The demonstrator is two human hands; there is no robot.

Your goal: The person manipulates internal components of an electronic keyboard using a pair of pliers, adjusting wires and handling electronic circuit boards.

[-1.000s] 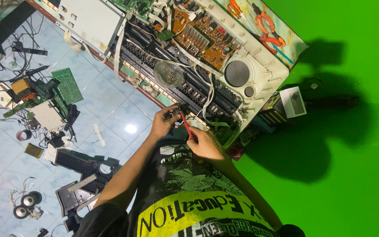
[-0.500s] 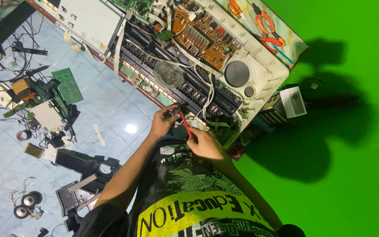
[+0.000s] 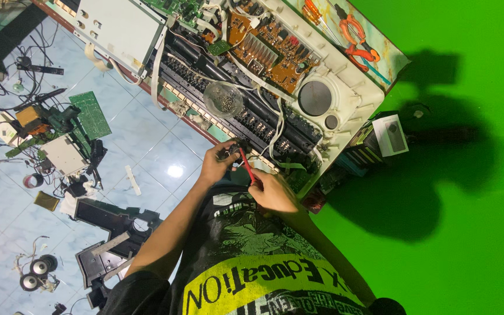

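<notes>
Compared with the frames of a second and half a second ago, nothing has shifted: both hands, the tool and the opened keyboard [image 3: 298, 87] lie exactly as they did. My judgement is that the work is held steady on one spot at the keyboard's near edge, not moving along it.

The right hand [image 3: 272, 192] is closed around the red handle of a screwdriver [image 3: 246, 165]. Its shaft runs up from those fingers to a small dark part [image 3: 228, 154], which the left hand [image 3: 217, 164] pinches between thumb and fingertips, fingers narrow. The part sits just in front of the left fingertips, touching or nearly touching the row of key contacts [image 3: 252, 119].

Beyond the fingers a clear dish of screws [image 3: 223, 99] rests on the keyboard. To the left of the left hand, circuit boards [image 3: 88, 114] lie on the tiled floor [image 3: 164, 151].
</notes>
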